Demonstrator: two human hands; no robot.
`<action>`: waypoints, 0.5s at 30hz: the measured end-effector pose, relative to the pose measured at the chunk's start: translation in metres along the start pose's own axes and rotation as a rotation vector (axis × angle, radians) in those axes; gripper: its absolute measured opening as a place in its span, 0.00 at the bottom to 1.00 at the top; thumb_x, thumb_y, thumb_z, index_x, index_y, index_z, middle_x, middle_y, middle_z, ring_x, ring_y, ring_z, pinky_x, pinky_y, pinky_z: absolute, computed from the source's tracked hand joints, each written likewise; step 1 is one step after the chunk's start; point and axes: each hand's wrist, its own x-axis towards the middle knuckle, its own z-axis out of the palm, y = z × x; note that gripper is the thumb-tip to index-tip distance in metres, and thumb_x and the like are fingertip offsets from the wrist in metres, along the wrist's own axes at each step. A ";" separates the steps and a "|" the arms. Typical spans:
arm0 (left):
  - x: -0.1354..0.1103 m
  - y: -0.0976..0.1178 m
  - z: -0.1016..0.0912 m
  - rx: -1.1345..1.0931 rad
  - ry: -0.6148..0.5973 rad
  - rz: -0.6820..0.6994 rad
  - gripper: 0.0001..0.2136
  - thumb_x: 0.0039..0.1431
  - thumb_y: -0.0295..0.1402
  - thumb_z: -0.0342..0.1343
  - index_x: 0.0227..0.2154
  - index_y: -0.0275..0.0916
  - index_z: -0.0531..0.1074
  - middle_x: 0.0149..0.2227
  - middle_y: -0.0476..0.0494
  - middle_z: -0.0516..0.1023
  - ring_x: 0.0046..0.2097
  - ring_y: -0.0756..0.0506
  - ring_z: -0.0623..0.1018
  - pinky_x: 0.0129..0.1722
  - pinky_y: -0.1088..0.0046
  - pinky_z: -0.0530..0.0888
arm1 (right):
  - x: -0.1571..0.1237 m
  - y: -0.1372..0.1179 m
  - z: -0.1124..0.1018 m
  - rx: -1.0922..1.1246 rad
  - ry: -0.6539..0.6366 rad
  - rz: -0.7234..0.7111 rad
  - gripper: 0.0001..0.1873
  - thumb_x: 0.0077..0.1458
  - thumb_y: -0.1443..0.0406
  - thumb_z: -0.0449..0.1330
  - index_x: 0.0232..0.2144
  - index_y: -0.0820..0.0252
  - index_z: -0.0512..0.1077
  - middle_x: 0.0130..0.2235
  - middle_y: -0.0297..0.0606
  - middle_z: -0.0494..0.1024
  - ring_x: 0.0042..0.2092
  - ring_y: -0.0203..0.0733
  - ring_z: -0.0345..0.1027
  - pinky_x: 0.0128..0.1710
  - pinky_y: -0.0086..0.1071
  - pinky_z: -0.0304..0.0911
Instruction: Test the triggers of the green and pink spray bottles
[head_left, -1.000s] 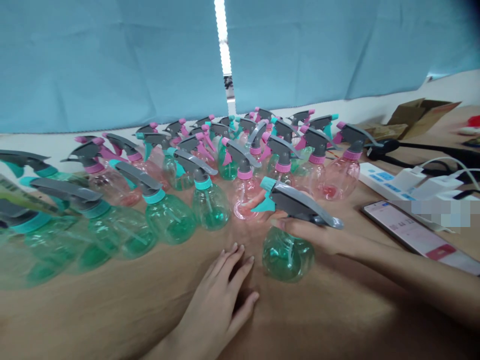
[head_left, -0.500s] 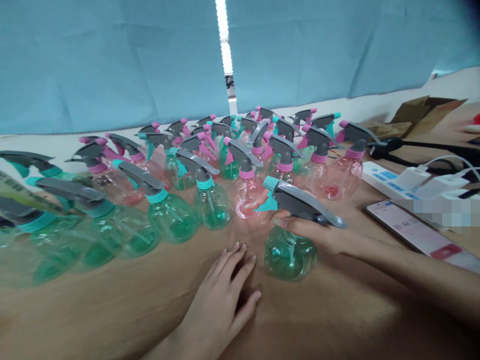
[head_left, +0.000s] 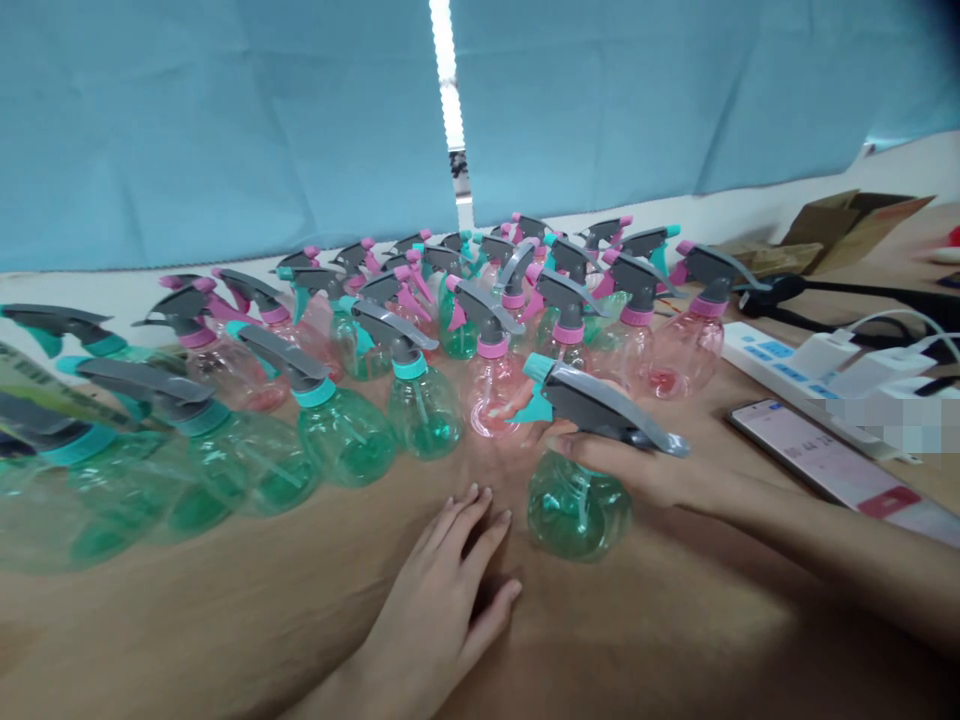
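Note:
My right hand is wrapped round the neck of a green spray bottle, just under its grey head with the turquoise nozzle and trigger. The bottle stands upright on the brown table, or very close to its surface. Flat on the table to the left of that bottle lies my left hand, fingers stretched and holding nothing. Beyond the hands are a green spray bottle with a turquoise collar and a pink spray bottle with a pink collar.
Several more green bottles line the left, with pink ones behind. At the right are a phone showing a timer, a white power strip with plugs, black straps and a cardboard box. A blue curtain hangs behind.
Hardly anything differs. My right hand keeps its grip on the green spray bottle, and my left hand stays flat on the table.

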 end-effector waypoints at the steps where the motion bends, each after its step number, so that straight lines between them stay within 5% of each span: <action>1: 0.000 0.000 0.000 0.001 0.000 -0.001 0.20 0.65 0.36 0.51 0.58 0.36 0.61 0.62 0.36 0.61 0.63 0.37 0.61 0.57 0.52 0.64 | 0.000 -0.002 0.000 0.010 0.007 -0.030 0.11 0.48 0.76 0.52 0.21 0.55 0.63 0.22 0.25 0.59 0.22 0.31 0.51 0.22 0.26 0.54; 9: 0.000 -0.001 0.000 -0.003 0.007 -0.012 0.20 0.65 0.36 0.50 0.58 0.37 0.61 0.62 0.37 0.62 0.62 0.37 0.61 0.58 0.53 0.63 | 0.001 -0.001 0.000 0.036 0.024 -0.077 0.07 0.52 0.71 0.54 0.33 0.52 0.65 0.30 0.28 0.68 0.29 0.34 0.61 0.30 0.28 0.61; 15: 0.001 -0.002 0.002 -0.014 0.019 -0.004 0.19 0.66 0.36 0.49 0.58 0.37 0.62 0.61 0.36 0.62 0.62 0.36 0.61 0.57 0.52 0.64 | 0.002 -0.005 -0.002 0.014 0.043 -0.137 0.09 0.50 0.73 0.55 0.28 0.54 0.64 0.32 0.29 0.70 0.32 0.35 0.65 0.31 0.28 0.63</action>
